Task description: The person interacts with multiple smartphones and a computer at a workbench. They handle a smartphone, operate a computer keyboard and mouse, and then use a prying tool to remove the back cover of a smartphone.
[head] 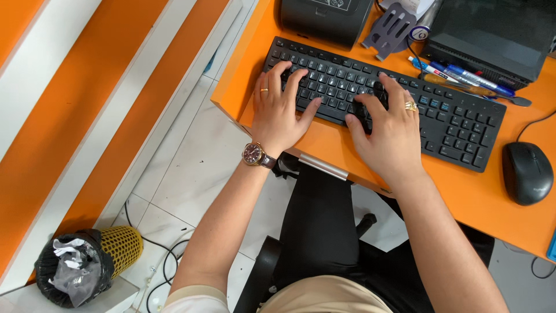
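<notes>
A black keyboard (pixel 457 119) lies on an orange desk (pixel 463 197). My left hand (pixel 279 110) rests on its left half, fingers spread over the keys, with a ring on one finger and a brown wristwatch (pixel 255 154) on the wrist. My right hand (pixel 388 130) lies over the keyboard's middle, fingers curled down onto the keys, also wearing a ring. Neither hand holds anything.
A black mouse (pixel 526 172) sits to the right of the keyboard. Pens (pixel 463 75), a dark box-shaped device (pixel 492 35) and a black printer-like unit (pixel 324 20) stand behind it. On the tiled floor at lower left is a yellow mesh bin (pixel 87 264) with a black bag, beside cables (pixel 165 264).
</notes>
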